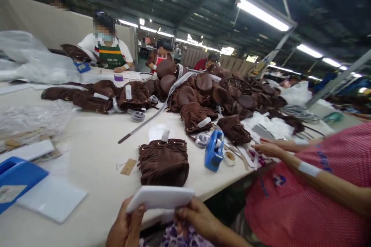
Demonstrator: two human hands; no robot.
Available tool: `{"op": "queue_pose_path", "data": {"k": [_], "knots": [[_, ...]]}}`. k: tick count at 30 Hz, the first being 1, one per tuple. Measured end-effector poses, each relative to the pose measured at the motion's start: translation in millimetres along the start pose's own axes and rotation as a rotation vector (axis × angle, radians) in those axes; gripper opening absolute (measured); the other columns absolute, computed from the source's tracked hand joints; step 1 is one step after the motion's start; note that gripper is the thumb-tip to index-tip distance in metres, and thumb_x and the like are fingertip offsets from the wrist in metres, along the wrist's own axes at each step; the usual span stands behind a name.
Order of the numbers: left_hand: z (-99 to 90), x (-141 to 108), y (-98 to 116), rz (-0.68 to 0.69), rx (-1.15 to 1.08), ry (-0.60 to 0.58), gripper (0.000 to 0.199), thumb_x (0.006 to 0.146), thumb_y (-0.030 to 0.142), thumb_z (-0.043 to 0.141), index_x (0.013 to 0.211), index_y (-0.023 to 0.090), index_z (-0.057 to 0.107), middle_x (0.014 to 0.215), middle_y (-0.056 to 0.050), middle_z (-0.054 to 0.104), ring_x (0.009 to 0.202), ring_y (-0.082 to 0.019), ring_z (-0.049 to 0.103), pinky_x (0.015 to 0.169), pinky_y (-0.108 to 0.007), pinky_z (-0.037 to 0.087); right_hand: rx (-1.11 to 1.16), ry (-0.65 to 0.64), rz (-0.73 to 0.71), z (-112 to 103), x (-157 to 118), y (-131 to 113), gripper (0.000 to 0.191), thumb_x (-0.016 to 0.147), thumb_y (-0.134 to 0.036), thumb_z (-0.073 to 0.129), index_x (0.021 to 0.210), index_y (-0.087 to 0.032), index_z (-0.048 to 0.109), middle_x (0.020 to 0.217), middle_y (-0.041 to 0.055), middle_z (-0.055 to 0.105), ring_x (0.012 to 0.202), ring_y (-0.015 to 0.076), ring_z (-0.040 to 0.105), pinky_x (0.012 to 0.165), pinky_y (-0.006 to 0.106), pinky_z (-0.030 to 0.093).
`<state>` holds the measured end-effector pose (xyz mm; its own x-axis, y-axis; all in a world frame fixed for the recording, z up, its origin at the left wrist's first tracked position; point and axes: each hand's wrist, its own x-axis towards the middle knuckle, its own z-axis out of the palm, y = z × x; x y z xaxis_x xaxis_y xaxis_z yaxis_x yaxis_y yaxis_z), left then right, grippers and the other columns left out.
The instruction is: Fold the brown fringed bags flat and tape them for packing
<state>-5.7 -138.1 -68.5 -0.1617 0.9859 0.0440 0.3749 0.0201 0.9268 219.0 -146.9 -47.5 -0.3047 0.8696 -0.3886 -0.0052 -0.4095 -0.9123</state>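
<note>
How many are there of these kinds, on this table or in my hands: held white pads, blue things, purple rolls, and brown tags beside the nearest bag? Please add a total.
White pad, held: 1
Blue things: 3 (tape dispenser; large piece at the left edge; small piece farther back)
Purple roll: 1
Brown tag: 1
Total: 6

I hold a white pad (162, 196) between my left hand (121, 224) and right hand (199, 216). Just beyond lies a fringed brown bag (164, 166), a blue tape dispenser (213, 156) to its right, more brown bags (187, 96) heaped far.
</note>
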Motion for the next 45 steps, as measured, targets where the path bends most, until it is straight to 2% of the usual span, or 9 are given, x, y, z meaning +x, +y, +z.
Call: {"op": "queue_pose_path", "data": {"k": [6,12,19,25,29,32,36,41,45], "knots": [[14.7,33,20,0.247,0.184,0.004,0.035,0.095,0.047,0.042,0.118,0.025,0.055,0.119,-0.003,0.066,0.104,-0.021,0.065,0.090,-0.034,0.053,-0.216,0.099,-0.093,-84,-18,-16,0.033,0.081,-0.043,0.065,0.099,-0.016,0.057,0.078,0.0010,0.064,0.067,0.0148,0.058,0.059,0.025,0.044],[35.7,58,21,0.730,0.714,0.004,0.044,0.093,0.030,0.048,0.135,0.020,0.046,0.136,-0.013,0.056,0.125,-0.032,0.052,0.102,-0.050,0.045,-0.767,0.198,-0.128,-89,-10,-14,0.018,0.087,-0.034,0.056,0.080,-0.017,0.059,0.075,0.0013,0.062,0.071,0.0171,0.057,0.066,0.027,0.043],[27.1,86,-9,0.631,0.690,-0.147,0.051,0.087,0.008,0.028,0.131,0.012,0.052,0.130,-0.014,0.062,0.122,-0.023,0.058,0.103,-0.039,0.049,-0.770,0.059,-0.523,-64,18,-30,0.013,0.091,-0.030,0.056,0.092,-0.019,0.063,0.123,0.0078,0.062,0.109,0.0211,0.059,0.093,0.029,0.043],[-14.7,126,-16,0.341,0.336,-0.475,0.042,0.088,0.024,0.035,0.120,0.023,0.064,0.120,-0.002,0.070,0.108,-0.020,0.068,0.082,-0.031,0.061,-0.455,0.158,-0.374,-77,32,-19,0.022,0.090,-0.036,0.056,0.093,-0.017,0.064,0.091,0.0027,0.064,0.082,0.0170,0.060,0.069,0.025,0.046],[-23.5,140,37,0.373,0.653,-0.109,0.039,0.086,0.022,0.039,0.115,0.020,0.065,0.105,-0.006,0.074,0.096,-0.023,0.071,0.085,-0.037,0.060,-0.140,0.250,-0.180,-82,33,1,0.026,0.087,-0.041,0.056,0.085,-0.015,0.059,0.072,0.0000,0.061,0.064,0.0142,0.059,0.059,0.024,0.046],[4.6,130,95,0.740,0.798,0.119,0.048,0.089,0.017,0.041,0.136,0.020,0.050,0.131,-0.011,0.061,0.117,-0.026,0.060,0.101,-0.043,0.049,0.008,0.299,-0.092,-82,36,18,0.028,0.085,-0.044,0.058,0.086,-0.016,0.057,0.064,-0.0012,0.061,0.058,0.0141,0.059,0.057,0.024,0.047],[71.8,117,133,1.277,0.912,-0.464,0.052,0.087,0.008,0.043,0.137,0.021,0.049,0.140,-0.011,0.054,0.127,-0.030,0.051,0.100,-0.046,0.047,0.090,0.316,-0.028,-77,39,36,0.032,0.081,-0.047,0.061,0.089,-0.016,0.059,0.066,-0.0011,0.061,0.057,0.0139,0.060,0.054,0.024,0.048],[115.8,123,129,1.203,1.063,-0.694,0.031,0.088,0.008,0.047,0.113,0.016,0.064,0.110,-0.011,0.068,0.097,-0.027,0.063,0.077,-0.039,0.051,0.056,0.344,-0.003,-73,31,47,0.026,0.082,-0.041,0.060,0.086,-0.016,0.060,0.065,-0.0013,0.061,0.055,0.0125,0.058,0.053,0.023,0.047],[120.7,135,129,0.776,0.802,-0.679,0.028,0.096,0.032,0.045,0.082,0.019,0.066,0.079,-0.004,0.068,0.075,-0.019,0.061,0.071,-0.031,0.045,0.082,0.334,-0.002,-72,24,46,0.022,0.083,-0.038,0.059,0.088,-0.017,0.061,0.068,-0.0014,0.062,0.056,0.0124,0.059,0.053,0.022,0.046]]}}
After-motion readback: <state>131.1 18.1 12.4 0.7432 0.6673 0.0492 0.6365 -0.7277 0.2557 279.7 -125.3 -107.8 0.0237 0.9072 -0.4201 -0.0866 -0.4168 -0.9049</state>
